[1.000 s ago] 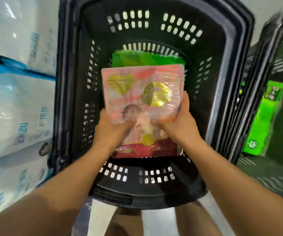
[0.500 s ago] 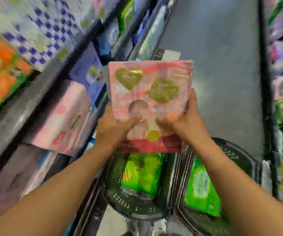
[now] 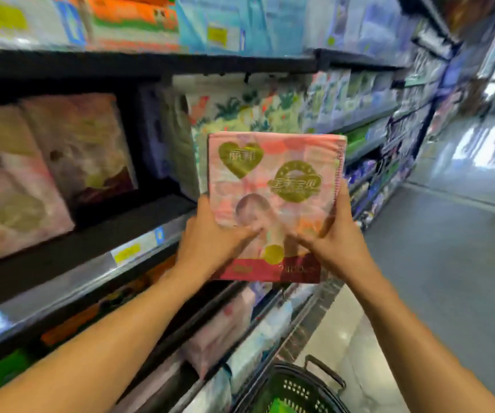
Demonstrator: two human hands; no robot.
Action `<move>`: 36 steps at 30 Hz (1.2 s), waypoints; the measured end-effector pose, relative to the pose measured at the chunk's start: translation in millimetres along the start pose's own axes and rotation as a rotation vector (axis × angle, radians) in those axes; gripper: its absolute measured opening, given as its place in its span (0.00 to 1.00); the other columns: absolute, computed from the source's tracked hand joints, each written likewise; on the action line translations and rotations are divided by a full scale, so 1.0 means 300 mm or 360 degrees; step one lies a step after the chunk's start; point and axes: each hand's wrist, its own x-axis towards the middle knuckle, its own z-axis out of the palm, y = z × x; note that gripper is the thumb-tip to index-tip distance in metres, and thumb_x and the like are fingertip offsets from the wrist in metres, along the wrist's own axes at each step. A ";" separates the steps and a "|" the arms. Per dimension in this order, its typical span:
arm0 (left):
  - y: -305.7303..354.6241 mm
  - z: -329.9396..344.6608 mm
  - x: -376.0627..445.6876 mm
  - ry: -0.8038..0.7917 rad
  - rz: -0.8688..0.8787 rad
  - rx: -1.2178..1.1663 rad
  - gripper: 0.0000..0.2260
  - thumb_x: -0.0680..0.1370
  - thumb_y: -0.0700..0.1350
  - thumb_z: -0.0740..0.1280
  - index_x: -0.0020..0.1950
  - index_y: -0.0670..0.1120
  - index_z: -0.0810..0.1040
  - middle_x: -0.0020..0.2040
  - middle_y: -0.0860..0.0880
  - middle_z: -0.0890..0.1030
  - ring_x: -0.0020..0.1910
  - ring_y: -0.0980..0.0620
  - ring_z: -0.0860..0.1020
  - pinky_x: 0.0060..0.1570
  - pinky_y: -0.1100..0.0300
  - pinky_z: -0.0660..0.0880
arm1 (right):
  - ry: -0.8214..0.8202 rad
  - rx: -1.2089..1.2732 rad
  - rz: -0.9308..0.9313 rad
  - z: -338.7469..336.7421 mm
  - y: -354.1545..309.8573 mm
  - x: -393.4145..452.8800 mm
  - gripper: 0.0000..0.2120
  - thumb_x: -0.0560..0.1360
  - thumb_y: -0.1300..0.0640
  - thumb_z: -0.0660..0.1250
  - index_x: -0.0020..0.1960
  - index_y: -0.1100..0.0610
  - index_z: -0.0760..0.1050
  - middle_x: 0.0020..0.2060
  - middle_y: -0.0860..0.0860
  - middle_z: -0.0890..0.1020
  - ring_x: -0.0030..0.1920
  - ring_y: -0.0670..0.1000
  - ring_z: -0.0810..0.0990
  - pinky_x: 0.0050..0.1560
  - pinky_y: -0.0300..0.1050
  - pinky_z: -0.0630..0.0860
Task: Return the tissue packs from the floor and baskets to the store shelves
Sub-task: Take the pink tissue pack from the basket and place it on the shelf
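One pink pack (image 3: pixel 274 189) is held upright in the aisle, level with the middle shelf (image 3: pixel 70 263), by two hands. The left hand (image 3: pixel 210 242) grips its lower left edge, thumb curled over the front; the right hand (image 3: pixel 334 242) grips the lower right edge the same way. Two similar pink packs (image 3: pixel 46 162) stand on that shelf to the left, blurred. One black basket (image 3: pixel 296 389) sits on the floor below, something green inside it.
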 end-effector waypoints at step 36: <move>-0.053 -0.415 -0.117 0.1160 -0.0059 0.0303 0.33 0.68 0.49 0.80 0.67 0.50 0.67 0.58 0.46 0.82 0.54 0.39 0.80 0.53 0.49 0.79 | -0.0147 0.0831 -0.0586 0.493 -0.289 0.241 0.51 0.67 0.74 0.67 0.76 0.49 0.41 0.77 0.58 0.54 0.75 0.56 0.65 0.70 0.56 0.71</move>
